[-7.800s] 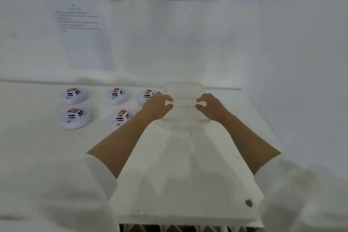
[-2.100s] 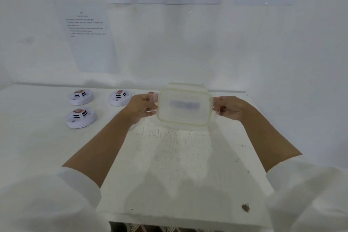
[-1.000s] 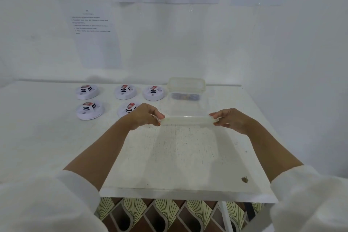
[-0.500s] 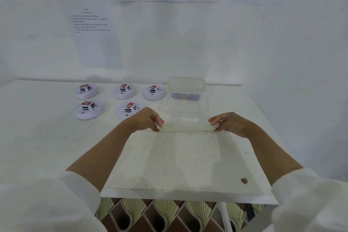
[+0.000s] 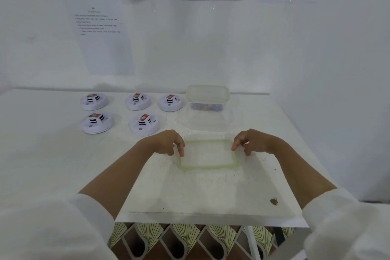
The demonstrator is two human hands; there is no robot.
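Lid lies flat between left hand and right hand.

The clear lid is showing a pale green rim. 5 white detectors are bearing red labels and black stripes. The floor tiles are showing cream fans on brown.

Five white smoke detectors in two rows, three behind two, beyond and left of the left hand. Printed sheets on the wall, well beyond both hands. Brown speck on the table, nearer than the right hand.
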